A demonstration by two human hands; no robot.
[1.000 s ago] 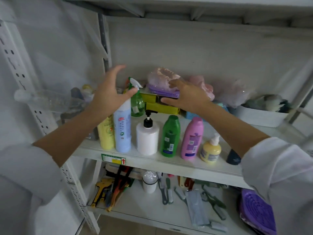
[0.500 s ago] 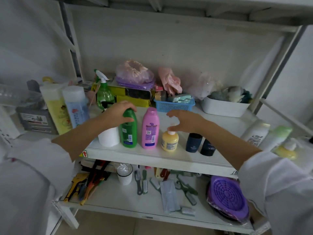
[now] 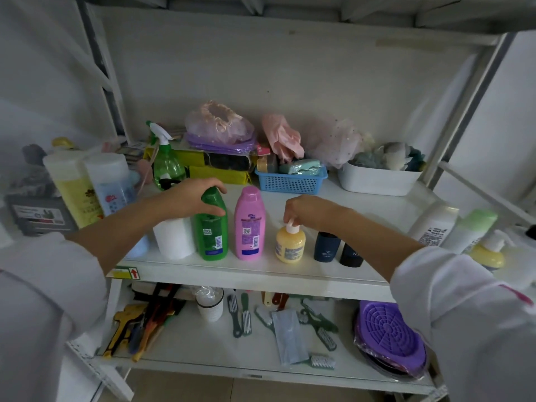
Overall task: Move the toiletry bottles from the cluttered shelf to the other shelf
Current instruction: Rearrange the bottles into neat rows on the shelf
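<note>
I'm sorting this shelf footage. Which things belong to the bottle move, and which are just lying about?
Job: green bottle gripped by left hand; yellow pump bottle pinched by right hand; pink bottle; white bottle.

Lying about: blue basket, white tub, brushes, purple mat.

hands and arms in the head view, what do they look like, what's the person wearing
Both hands are bare: no gloves, rings or watch show on the left hand or the right hand. The forearms are uncovered. White sleeves are pushed up near the elbows; the right sleeve carries a small pink mark near the frame edge.
</note>
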